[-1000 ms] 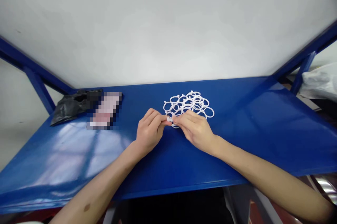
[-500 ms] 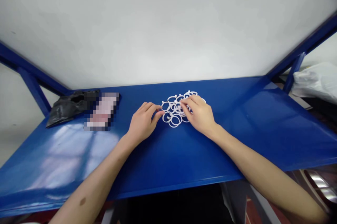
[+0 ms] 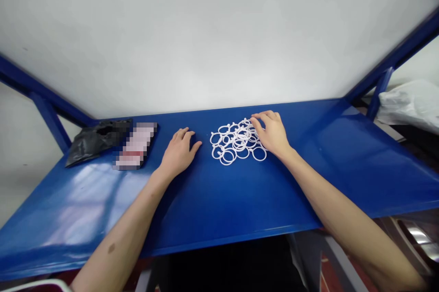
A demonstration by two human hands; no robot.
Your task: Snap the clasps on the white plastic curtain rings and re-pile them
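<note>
A loose heap of white plastic curtain rings [image 3: 236, 141], each with a small knob on its rim, lies overlapped on the blue table. My right hand [image 3: 270, 132] is at the heap's far right side, its thumb and index fingertips pinched together at the edge of a ring. Its palm and fingers cover part of the rings on that side. My left hand [image 3: 178, 152] rests on the table left of the heap, apart from it, with fingers spread and nothing in it.
At the left of the blue table [image 3: 219, 209] are a black plastic bag [image 3: 92, 141] and a blurred flat phone-like object [image 3: 135, 146]. A white wall [image 3: 219, 40] rises behind the table. Blue frame bars flank it, and a clear plastic bag [image 3: 408, 104] is beyond the right side.
My left hand has drawn back leftward from the rings and opened. My right hand has moved right and slightly away from me, uncovering the middle of the heap.
</note>
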